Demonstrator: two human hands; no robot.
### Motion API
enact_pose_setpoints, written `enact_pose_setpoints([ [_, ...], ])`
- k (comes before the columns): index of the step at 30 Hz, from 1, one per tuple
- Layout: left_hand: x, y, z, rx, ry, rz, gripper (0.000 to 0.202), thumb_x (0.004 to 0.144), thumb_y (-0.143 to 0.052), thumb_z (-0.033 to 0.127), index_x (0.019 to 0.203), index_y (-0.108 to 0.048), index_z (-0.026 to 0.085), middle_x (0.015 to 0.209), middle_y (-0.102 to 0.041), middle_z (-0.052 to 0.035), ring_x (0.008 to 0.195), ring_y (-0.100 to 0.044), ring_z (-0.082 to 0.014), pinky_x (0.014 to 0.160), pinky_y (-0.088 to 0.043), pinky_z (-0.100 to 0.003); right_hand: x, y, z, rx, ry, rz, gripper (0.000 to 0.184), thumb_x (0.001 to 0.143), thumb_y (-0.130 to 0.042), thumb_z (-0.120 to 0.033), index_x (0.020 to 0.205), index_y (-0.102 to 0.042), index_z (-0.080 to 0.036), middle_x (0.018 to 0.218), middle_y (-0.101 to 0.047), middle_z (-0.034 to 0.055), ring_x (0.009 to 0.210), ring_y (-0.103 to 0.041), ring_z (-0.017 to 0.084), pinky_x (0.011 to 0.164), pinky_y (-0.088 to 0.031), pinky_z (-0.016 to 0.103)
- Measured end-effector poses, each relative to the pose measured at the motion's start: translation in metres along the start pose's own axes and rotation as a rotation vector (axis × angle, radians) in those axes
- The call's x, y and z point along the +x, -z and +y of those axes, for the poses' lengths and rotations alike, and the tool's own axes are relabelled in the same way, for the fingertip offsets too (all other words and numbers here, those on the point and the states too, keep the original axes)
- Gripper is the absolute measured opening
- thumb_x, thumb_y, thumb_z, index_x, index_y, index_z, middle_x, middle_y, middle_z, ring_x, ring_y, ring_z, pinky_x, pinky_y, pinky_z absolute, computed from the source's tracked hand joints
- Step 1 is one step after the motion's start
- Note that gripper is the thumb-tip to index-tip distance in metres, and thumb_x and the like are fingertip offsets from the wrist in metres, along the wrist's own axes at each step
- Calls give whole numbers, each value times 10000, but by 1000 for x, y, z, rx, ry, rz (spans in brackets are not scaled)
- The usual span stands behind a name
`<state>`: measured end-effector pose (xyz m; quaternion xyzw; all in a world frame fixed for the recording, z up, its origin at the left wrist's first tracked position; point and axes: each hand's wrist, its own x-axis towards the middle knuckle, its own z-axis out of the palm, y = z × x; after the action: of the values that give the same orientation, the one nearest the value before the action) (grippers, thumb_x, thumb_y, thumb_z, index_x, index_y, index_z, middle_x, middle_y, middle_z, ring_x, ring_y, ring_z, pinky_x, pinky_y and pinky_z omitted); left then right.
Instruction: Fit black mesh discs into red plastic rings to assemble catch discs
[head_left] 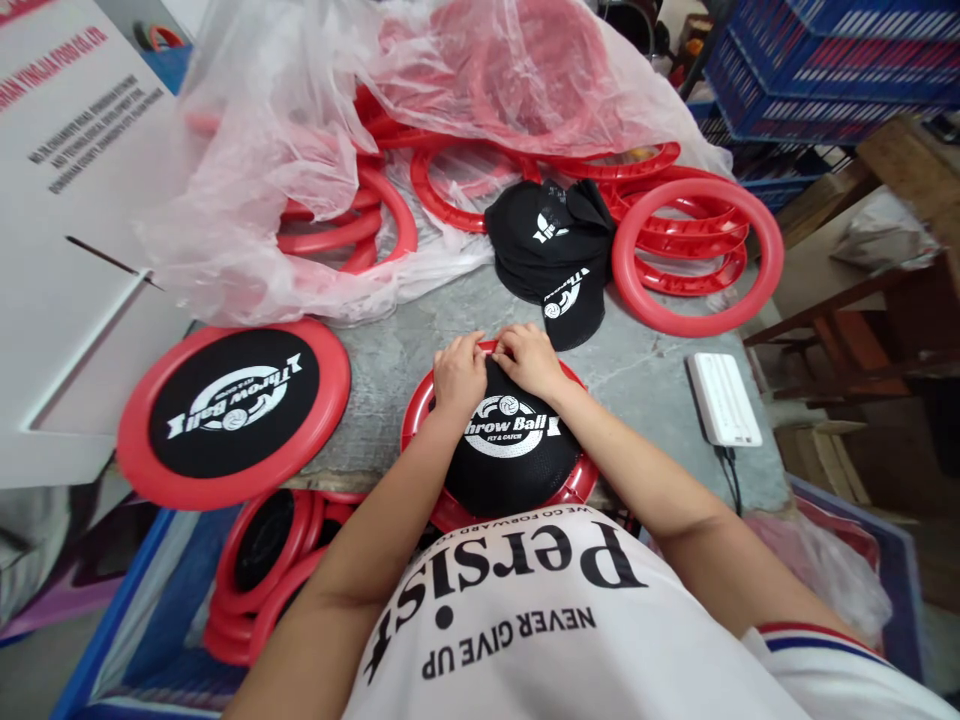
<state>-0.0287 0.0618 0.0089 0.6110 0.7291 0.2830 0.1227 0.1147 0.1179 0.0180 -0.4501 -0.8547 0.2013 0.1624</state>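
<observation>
A black fabric disc [517,470] printed "Throw Ball" lies over a red plastic ring [587,478] at the table's near edge, against my shirt. My left hand [460,375] and my right hand [529,358] meet at its far edge, with fingers curled onto fabric and rim. The exact grip of the fingertips is partly hidden. Just beyond my hands is a stack of loose black fabric discs [529,245], some folded over. To the left, a red ring with a black printed centre, a throw disc [232,410], rests on the table corner.
Clear plastic bags [300,90] full of red rings cover the back. Several bare red rings [697,320] lean at the right, near a white power bank [724,400] with a cable. A blue crate [142,600] holding discs stands below left; a white carton [82,250] borders the left.
</observation>
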Motion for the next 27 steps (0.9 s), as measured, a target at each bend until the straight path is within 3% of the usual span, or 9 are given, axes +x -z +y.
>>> enact_pose_setpoints([
  [14, 3, -1, 0, -87, 51, 7, 348, 928, -532, 107, 1227, -687, 197, 1195, -760, -84, 1165, -682, -248, 1084, -475, -409, 11, 13, -19, -146, -71, -118, 255, 1004, -457, -237, 918, -689, -178, 1166, -685, 128, 1089, -548, 299, 876, -423, 431],
  [27, 12, 0, 7, -76, 187, -38, 391, 903, -531, 88, 1233, -707, 202, 1231, -765, -85, 1196, -691, -274, 1073, -488, -409, 16, -3, -8, 70, -237, -42, 114, 840, -609, -207, 727, -620, -217, 1026, -667, 58, 1020, -540, 271, 850, -440, 380],
])
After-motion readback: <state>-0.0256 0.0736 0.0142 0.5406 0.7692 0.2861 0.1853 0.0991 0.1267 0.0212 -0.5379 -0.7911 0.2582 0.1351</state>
